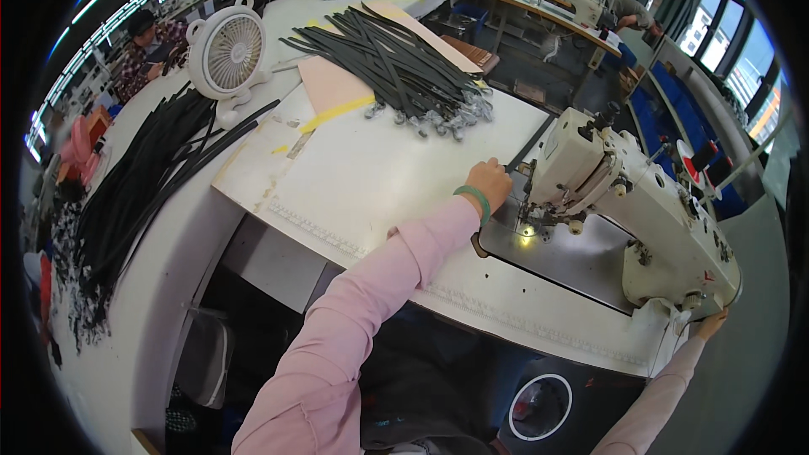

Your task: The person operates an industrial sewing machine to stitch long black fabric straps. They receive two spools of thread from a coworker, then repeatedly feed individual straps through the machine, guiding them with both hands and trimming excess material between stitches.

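Note:
My left hand (490, 184) is closed on the end of a black strap (531, 143), just left of the sewing machine's needle area. From my fingers the strap runs away along the far side of the white sewing machine (581, 156). A small lamp glows under the machine head, beside the needle. At the machine's right end, my right hand (712, 325) grips the handwheel (738, 286); its fingers are partly hidden. Beyond my left hand lies a pile of black straps (396, 59), their near ends wrapped in clear plastic.
A white fan (229, 55) stands at the left of the table (371, 173). More black straps (143, 177) hang over the left side table. Pink card (330, 84) lies under the pile. Thread spools (698, 160) stand behind the machine. People sit at other tables farther off.

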